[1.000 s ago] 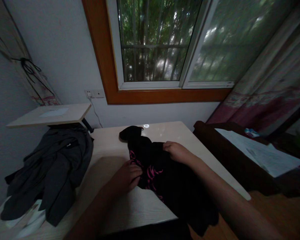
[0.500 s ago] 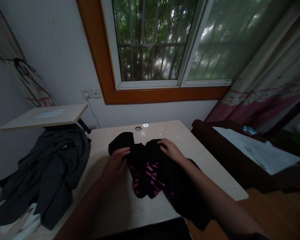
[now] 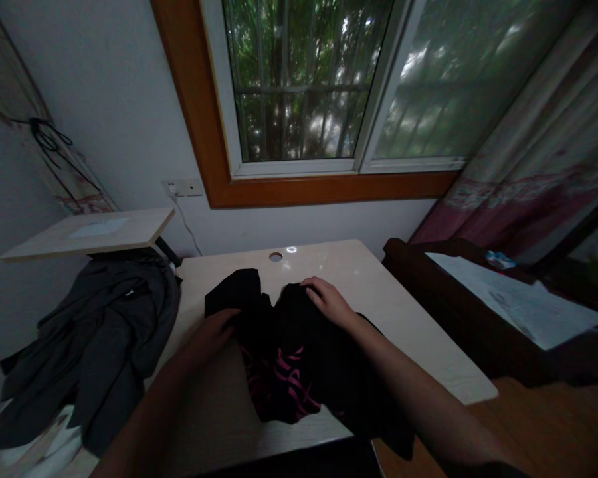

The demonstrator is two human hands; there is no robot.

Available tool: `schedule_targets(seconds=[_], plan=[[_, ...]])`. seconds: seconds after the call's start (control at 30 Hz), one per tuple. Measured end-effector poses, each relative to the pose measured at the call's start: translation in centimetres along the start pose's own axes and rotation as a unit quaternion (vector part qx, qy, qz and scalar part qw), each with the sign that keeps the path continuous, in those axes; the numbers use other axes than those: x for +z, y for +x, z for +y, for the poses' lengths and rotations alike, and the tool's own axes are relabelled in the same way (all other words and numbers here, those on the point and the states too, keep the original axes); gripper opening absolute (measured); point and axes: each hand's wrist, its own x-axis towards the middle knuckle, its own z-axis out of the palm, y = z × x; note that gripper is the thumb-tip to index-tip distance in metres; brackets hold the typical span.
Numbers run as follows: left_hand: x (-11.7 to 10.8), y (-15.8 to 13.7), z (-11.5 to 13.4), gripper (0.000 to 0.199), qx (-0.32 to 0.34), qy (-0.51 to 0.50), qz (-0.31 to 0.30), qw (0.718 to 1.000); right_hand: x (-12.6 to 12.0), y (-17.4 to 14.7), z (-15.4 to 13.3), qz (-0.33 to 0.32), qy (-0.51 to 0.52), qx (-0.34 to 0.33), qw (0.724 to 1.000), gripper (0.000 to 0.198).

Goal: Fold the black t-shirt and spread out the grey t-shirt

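Tabletop (image 3: 373,287) bears a black garment (image 3: 299,342) partly under left hand (image 3: 210,337) and right hand (image 3: 331,304).

- Single head-worn view, facing forward and down across the counter (image 3: 393,305).
- Left hand (image 3: 212,337) and right hand (image 3: 329,303) appear fairly near, window (image 3: 319,86) farther off, up top.

A heap of crumpled dark-grey cloth (image 3: 104,332) lies along the left edge of the pale wood-grain table (image 3: 398,318). Above the table's far left corner stands a raised pale board (image 3: 149,226) bearing a flat white paper (image 3: 99,228). A round hole (image 3: 276,257) sits near the far edge. Beyond that edge, a white-framed sliding window (image 3: 309,79) has orange-brown wooden trim (image 3: 329,192). Beside the right edge, dark-brown furniture (image 3: 453,312) carries a large whitish sheet (image 3: 518,302), a small blue-and-white item (image 3: 499,259) near the sheet's far edge.
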Motion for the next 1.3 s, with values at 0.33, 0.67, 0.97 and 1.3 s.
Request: schedule_targets(seconds=[0.33, 0.67, 0.97, 1.3], plan=[[-5.6, -4.6, -4.6, 0.052, -0.15, -0.146, 0.16, 0.965, -6.3, -0.3, 0.9, 0.169, -0.036, 0.106, 0.979, 0.028], [-4.8, -4.4, -3.9, 0.063, -0.159, -0.124, 0.11, 0.973, -6.2, -3.9, 1.1, -0.095, 0.123, 0.214, 0.964, 0.074], [-1.3, -4.0, 0.4, 0.072, -0.028, -0.054, 0.005, 0.998, -3.1, -4.9, -1.2, -0.156, 0.135, 0.167, 0.964, 0.063], [-3.5, -2.0, 4.1, 0.058, -0.053, -0.212, -0.091, 0.972, -3.0, -2.8, -3.6, -0.204, 0.192, 0.138, 0.95, 0.048]])
